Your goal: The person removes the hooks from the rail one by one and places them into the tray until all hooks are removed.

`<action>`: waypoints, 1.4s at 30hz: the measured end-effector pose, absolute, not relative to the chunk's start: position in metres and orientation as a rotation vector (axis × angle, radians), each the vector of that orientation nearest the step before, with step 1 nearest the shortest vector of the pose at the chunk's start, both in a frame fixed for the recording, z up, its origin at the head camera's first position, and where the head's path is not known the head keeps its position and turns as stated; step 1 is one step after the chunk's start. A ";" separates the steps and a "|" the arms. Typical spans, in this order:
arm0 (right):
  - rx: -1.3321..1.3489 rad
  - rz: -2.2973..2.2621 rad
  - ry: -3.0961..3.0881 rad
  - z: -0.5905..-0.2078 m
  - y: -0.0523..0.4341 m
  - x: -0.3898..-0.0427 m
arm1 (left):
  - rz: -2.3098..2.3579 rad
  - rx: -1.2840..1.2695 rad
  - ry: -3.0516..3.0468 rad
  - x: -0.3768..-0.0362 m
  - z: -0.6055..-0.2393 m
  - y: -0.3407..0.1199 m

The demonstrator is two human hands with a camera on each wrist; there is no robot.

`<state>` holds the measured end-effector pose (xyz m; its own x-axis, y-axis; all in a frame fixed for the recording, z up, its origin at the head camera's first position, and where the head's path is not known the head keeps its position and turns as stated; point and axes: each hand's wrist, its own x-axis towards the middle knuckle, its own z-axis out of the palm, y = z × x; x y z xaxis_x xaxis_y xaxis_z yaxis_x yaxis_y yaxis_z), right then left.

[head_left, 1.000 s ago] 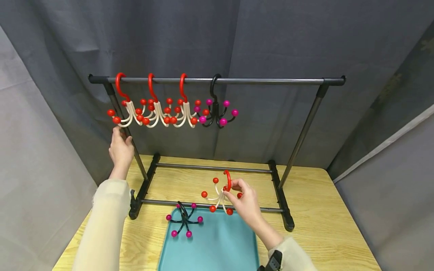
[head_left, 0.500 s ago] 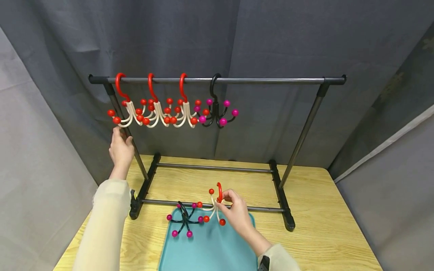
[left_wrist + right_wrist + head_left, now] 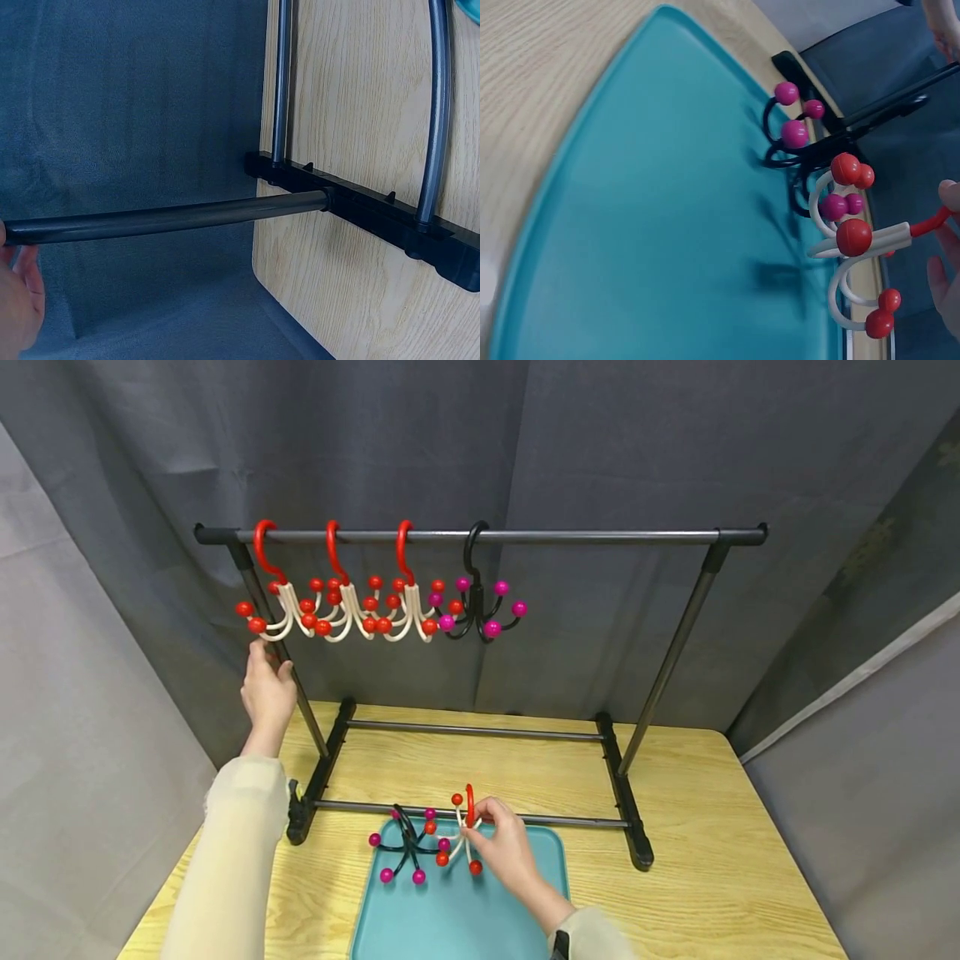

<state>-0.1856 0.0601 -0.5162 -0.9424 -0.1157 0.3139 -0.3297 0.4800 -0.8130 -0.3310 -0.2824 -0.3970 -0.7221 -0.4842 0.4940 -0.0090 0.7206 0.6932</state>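
Observation:
My right hand (image 3: 486, 823) pinches the red hook of a white hanger with red balls (image 3: 457, 839) and holds it low over the far edge of the teal tray (image 3: 480, 918). Its arms hang right beside a black hanger with magenta balls (image 3: 405, 852) that lies on the tray. In the right wrist view, the red-and-white hanger (image 3: 853, 238) overlaps the black one (image 3: 795, 139), and my fingers (image 3: 943, 279) show at the right edge. My left hand (image 3: 265, 683) grips the rack's left upright (image 3: 258, 602); the left wrist view shows that pole (image 3: 165, 221) and my palm (image 3: 19, 304).
Three red-and-white hangers (image 3: 337, 602) and one black-and-magenta hanger (image 3: 476, 606) hang on the left half of the rack's top bar (image 3: 600, 537). The rack's black feet (image 3: 626, 802) and low rails stand on the wooden table (image 3: 712, 860). Grey curtains close in on all sides.
My right hand has brought the red-and-white hanger down and to the left, from above the rack's front rail to just over the tray beside the black hanger. My left hand has stayed still.

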 end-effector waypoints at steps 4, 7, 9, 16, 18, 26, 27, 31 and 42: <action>0.381 1.452 -2.556 -0.525 0.055 -0.185 | -0.904 0.375 -2.240 -0.330 -0.398 -0.282; 0.389 1.434 -2.583 -0.531 0.053 -0.184 | -0.901 0.377 -2.238 -0.330 -0.398 -0.282; 0.386 1.428 -2.598 -0.534 0.051 -0.184 | -0.899 0.377 -2.238 -0.330 -0.398 -0.282; 0.439 1.428 -2.612 -0.539 0.048 -0.179 | -0.905 0.379 -2.239 -0.331 -0.397 -0.282; 0.453 1.425 -2.609 -0.540 0.048 -0.178 | -0.899 0.372 -2.235 -0.330 -0.398 -0.281; 0.483 1.402 -2.611 -0.541 0.050 -0.181 | -0.882 0.350 -2.211 -0.330 -0.398 -0.281; 0.491 1.396 -2.624 -0.541 0.051 -0.182 | -0.883 0.351 -2.210 -0.330 -0.398 -0.281; 0.535 1.357 -2.676 -0.538 0.057 -0.183 | -0.891 0.354 -2.215 -0.331 -0.399 -0.280; 0.595 1.259 -2.602 -0.484 0.084 -0.203 | -0.890 0.359 -2.212 -0.332 -0.399 -0.281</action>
<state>-0.2028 0.0838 -0.4843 -0.9013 -0.2714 0.3377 -0.4332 0.5586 -0.7073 -0.3316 -0.2810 -0.3992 -0.7064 -0.4843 0.5162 0.0082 0.7236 0.6901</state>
